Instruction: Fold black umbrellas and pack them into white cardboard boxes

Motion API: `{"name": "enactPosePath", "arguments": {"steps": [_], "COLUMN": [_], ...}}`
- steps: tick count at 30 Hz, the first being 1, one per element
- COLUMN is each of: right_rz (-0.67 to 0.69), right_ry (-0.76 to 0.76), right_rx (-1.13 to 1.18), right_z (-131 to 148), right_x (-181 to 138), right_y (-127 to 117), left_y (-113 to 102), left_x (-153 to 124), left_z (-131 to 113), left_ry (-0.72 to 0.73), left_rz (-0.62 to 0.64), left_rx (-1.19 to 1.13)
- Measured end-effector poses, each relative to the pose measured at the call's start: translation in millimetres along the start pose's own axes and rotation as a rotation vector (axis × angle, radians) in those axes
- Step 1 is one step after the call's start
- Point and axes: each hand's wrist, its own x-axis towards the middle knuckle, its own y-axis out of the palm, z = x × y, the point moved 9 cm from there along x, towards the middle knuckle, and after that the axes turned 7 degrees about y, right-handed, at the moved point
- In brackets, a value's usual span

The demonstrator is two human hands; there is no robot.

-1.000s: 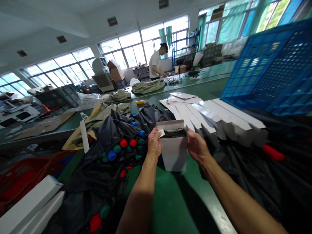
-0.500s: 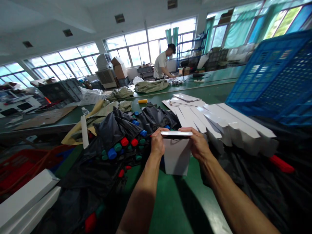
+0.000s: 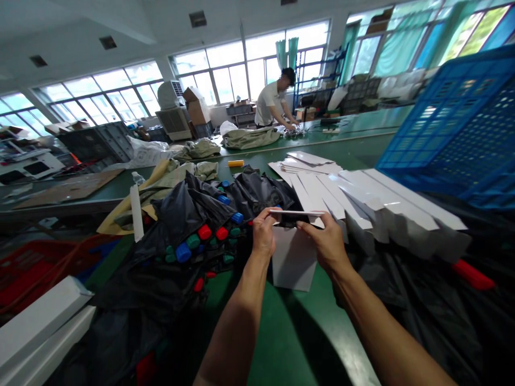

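A narrow white cardboard box [image 3: 293, 262] stands upright on the green table [image 3: 298, 338] in front of me. My left hand [image 3: 263, 236] grips its top left corner, thumb on the lid flap. My right hand [image 3: 326, 242] pinches the right side of the same flap, which lies nearly flat over the box mouth with a dark gap under it. A heap of black folded umbrellas [image 3: 189, 236] with red, blue and green handles lies just left of the box.
Flat white box blanks [image 3: 362, 195] are fanned out behind the box on the right. A blue plastic crate [image 3: 454, 128] stands at the far right. Closed white boxes [image 3: 36, 321] lie at the lower left. Another person [image 3: 273, 102] works at the far table.
The box was open with black contents showing; the lid flap has since been folded down over the mouth. Both hands moved up onto the flap, and my view shifted slightly.
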Motion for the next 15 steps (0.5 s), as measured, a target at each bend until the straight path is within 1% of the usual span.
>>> {"name": "enactPosePath", "arguments": {"steps": [3, 6, 9, 11, 12, 13, 15], "right_rz": [-0.121, -0.236, -0.28, -0.256, -0.224, -0.173, -0.013], "right_ry": [-0.003, -0.075, -0.108, -0.085, -0.063, -0.036, 0.028], "right_rx": [-0.002, -0.117, -0.183, -0.136, -0.093, -0.043, 0.061], "right_z": [2.9, 10.5, 15.2, 14.2, 12.6, 10.5, 5.6], "right_x": [0.9, -4.2, -9.4, -9.1, -7.7, -5.7, -1.9], "right_y": [-2.2, -6.5, -7.3, -6.4, -5.4, -3.6, 2.2], "left_y": [-2.8, -4.3, -3.9, -3.8, -3.8, -4.1, -4.4], "left_x": [-4.2, -6.6, -7.5, -7.8, -7.9, -7.9, -7.5], "left_z": [-4.3, -6.8, -7.0, -6.9, -6.8, -6.9, -7.1], "left_ry": [0.025, 0.046, 0.061, 0.069, 0.07, 0.07, 0.07], "left_rz": [-0.012, -0.026, -0.024, -0.019, -0.017, -0.017, -0.018], "left_rx": [0.037, 0.05, 0.03, 0.018, 0.014, 0.014, 0.021]}}
